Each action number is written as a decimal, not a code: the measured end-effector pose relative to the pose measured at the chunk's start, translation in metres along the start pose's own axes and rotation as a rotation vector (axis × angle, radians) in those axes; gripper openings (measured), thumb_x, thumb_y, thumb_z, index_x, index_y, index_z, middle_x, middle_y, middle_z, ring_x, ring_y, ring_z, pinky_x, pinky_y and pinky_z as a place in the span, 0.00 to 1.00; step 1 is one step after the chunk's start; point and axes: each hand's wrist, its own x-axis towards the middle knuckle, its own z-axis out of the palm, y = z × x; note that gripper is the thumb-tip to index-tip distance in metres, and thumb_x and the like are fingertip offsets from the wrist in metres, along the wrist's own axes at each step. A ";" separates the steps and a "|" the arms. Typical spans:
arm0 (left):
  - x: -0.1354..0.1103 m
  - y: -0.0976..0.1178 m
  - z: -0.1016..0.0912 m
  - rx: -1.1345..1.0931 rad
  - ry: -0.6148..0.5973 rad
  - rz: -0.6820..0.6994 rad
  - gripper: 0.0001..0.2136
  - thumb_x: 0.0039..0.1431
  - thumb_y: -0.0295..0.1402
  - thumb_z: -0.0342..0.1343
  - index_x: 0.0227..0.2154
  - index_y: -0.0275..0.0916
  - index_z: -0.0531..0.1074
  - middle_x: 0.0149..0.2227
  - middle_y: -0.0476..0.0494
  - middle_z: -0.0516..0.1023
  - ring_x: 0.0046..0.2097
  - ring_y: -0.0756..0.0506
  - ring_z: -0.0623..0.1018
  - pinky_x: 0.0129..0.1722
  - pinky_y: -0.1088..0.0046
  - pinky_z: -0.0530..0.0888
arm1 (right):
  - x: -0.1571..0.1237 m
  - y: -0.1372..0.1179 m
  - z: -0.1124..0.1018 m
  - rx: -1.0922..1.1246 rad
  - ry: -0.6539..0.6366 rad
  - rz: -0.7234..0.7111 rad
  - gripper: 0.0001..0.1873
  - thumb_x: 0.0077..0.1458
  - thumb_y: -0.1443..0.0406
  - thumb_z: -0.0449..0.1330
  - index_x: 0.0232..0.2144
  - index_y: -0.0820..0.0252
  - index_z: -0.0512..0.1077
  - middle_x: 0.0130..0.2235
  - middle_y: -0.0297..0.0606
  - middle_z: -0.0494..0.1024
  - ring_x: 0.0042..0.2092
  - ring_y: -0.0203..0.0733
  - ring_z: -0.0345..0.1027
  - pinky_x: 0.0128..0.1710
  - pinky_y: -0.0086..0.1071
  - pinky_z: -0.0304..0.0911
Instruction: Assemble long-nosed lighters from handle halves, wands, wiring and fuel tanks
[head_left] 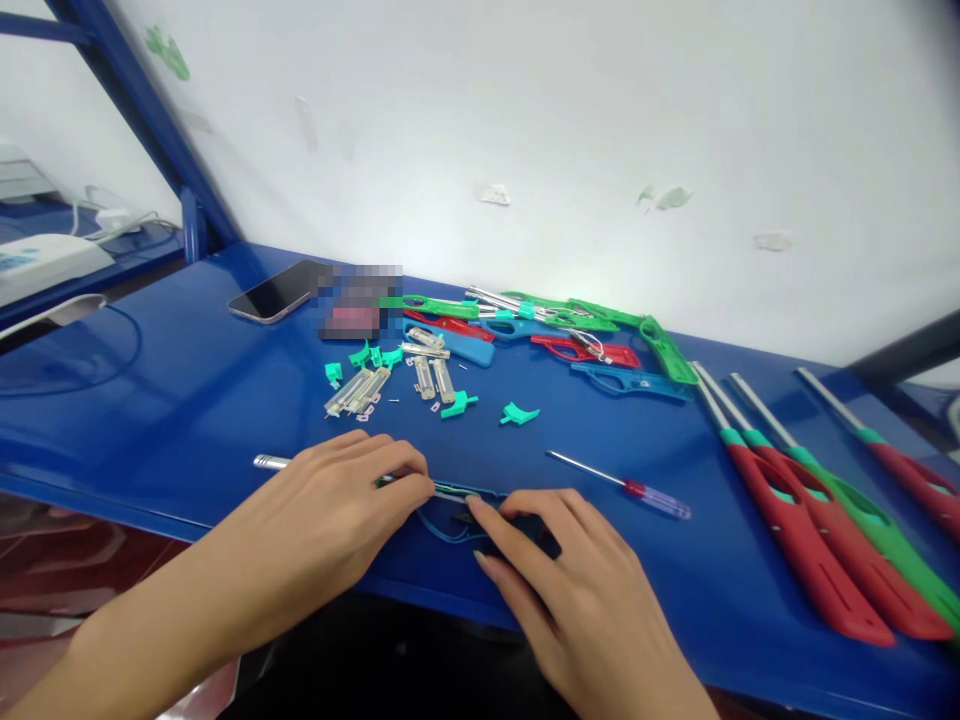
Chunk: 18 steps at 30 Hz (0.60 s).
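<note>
A blue long-reach gas lighter (442, 533) lies opened along the table's front edge, its inside partly showing. Its metal tube (270, 462) sticks out to the left from under my left hand (367, 500). The thumb and index finger of that hand are closed on the lighter's upper edge, near a thin pale wire or strip. My right hand (577, 570) grips the handle end, index fingertip on the inner parts and thumb at the lower side. Both hands hide much of the lighter. A screwdriver (637, 490) with a clear purple handle lies right of my right hand.
Behind the hands lie green triggers (519, 414), clear fuel tanks (444, 380) and small metal bits. Farther back are a phone (281, 290) and piled coloured lighter casings (585, 350) against the wall. Several whole lighters (802, 540) lie at the right.
</note>
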 end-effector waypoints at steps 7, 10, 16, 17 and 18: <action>0.001 0.000 0.001 0.027 0.018 0.026 0.18 0.71 0.18 0.50 0.55 0.43 0.75 0.51 0.43 0.82 0.47 0.41 0.83 0.53 0.60 0.76 | -0.001 0.001 0.000 0.011 0.004 0.001 0.18 0.77 0.64 0.55 0.63 0.56 0.75 0.48 0.42 0.83 0.46 0.49 0.79 0.40 0.43 0.76; 0.001 0.000 0.001 0.021 0.019 0.020 0.17 0.72 0.18 0.50 0.54 0.44 0.76 0.50 0.44 0.82 0.47 0.42 0.83 0.55 0.60 0.76 | -0.001 0.002 0.001 0.022 0.001 0.005 0.18 0.77 0.64 0.56 0.64 0.56 0.75 0.48 0.42 0.83 0.46 0.49 0.78 0.41 0.43 0.76; 0.000 -0.001 0.000 0.020 -0.008 0.030 0.16 0.73 0.19 0.51 0.54 0.44 0.75 0.51 0.44 0.82 0.47 0.41 0.83 0.56 0.57 0.75 | 0.000 0.002 0.001 0.024 0.004 0.015 0.18 0.77 0.64 0.56 0.63 0.55 0.75 0.49 0.41 0.83 0.47 0.48 0.78 0.42 0.42 0.77; 0.000 -0.001 0.000 0.017 -0.012 0.028 0.16 0.73 0.19 0.51 0.54 0.44 0.74 0.51 0.45 0.82 0.47 0.41 0.82 0.56 0.56 0.74 | 0.000 0.002 0.001 0.025 0.003 0.017 0.18 0.77 0.64 0.56 0.64 0.55 0.75 0.49 0.41 0.83 0.47 0.48 0.78 0.42 0.42 0.77; -0.001 -0.001 0.001 0.013 -0.019 0.027 0.16 0.73 0.19 0.52 0.55 0.44 0.74 0.52 0.45 0.81 0.47 0.41 0.82 0.56 0.56 0.74 | 0.000 0.002 0.001 0.027 -0.001 0.018 0.18 0.76 0.64 0.56 0.64 0.55 0.75 0.49 0.41 0.83 0.47 0.48 0.78 0.42 0.42 0.77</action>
